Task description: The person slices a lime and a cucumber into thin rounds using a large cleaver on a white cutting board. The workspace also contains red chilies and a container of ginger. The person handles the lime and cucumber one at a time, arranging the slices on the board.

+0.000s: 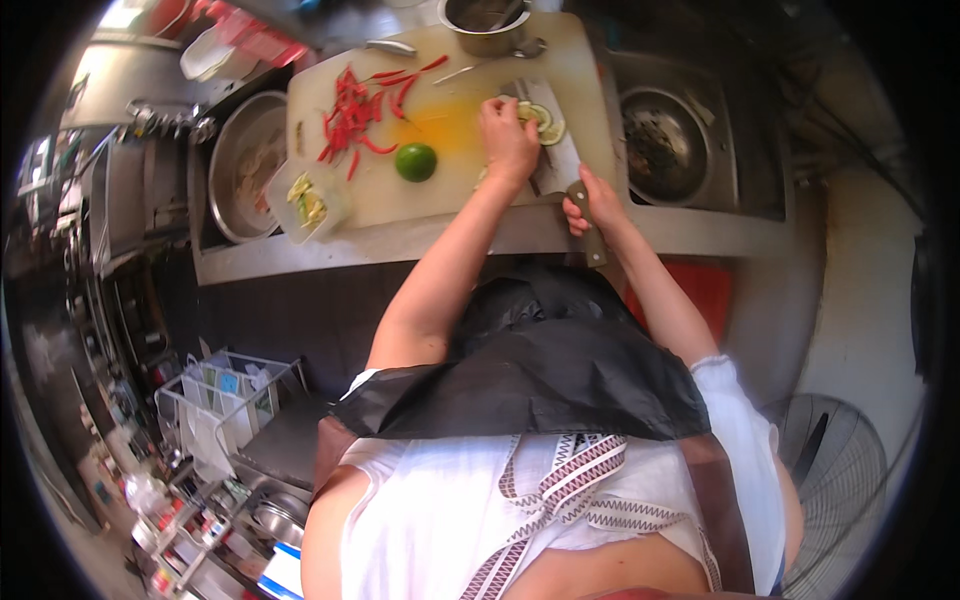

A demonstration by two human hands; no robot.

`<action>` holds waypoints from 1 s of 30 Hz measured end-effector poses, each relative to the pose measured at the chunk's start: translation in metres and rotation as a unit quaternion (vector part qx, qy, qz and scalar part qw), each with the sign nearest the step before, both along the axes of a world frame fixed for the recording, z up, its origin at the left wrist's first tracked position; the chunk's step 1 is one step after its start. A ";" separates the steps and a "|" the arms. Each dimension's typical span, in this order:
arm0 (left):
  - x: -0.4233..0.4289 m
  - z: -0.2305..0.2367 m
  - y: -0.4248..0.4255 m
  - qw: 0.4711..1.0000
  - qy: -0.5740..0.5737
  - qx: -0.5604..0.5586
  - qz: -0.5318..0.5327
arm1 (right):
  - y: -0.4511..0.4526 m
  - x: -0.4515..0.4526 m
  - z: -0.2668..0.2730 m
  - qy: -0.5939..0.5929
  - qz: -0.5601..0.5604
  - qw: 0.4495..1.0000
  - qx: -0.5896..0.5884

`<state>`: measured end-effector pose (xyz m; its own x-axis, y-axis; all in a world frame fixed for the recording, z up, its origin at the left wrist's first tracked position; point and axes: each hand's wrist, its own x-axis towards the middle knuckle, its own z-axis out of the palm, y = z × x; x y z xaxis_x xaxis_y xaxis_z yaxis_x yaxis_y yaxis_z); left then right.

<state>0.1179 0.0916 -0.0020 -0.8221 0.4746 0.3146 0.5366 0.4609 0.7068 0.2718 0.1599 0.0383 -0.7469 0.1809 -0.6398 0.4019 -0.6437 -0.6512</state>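
Note:
My right hand (598, 204) grips the handle of a cleaver (564, 161), whose broad blade lies low over the right part of a white cutting board (457, 206). Several lime slices (551, 129) rest on the blade. My left hand (511, 139) is at their left side, fingers curled and the thumb against them; whether it grips any slice is not clear. A whole green lime (415, 162) sits on the board left of my left forearm. Beyond it lies a heap of red chillies (358, 112). A clear plastic tub (306, 210) with cut pale green pieces stands at the board's near left corner.
A metal pot (484, 37) stands at the board's far edge, beside a ladle (529, 49). Another metal handle (391, 47) lies left of it. Metal bowls sit in sinks on both sides: a left bowl (225, 180) and a right bowl (664, 146). A steel counter edge (360, 255) runs before me.

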 end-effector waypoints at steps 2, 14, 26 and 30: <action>-0.001 0.017 -0.009 1.000 0.014 0.006 0.013 | -0.007 -0.007 0.007 0.008 0.007 1.000 -0.005; -0.078 0.102 -0.198 0.949 0.175 0.010 0.264 | -0.148 -0.134 0.087 0.138 0.255 0.956 0.054; -0.120 0.064 -0.281 0.967 0.071 -0.049 0.240 | -0.153 -0.162 0.105 0.147 0.291 0.926 0.191; -0.093 0.124 -0.257 0.979 0.055 0.067 0.185 | -0.144 -0.161 0.109 0.124 0.290 0.937 0.150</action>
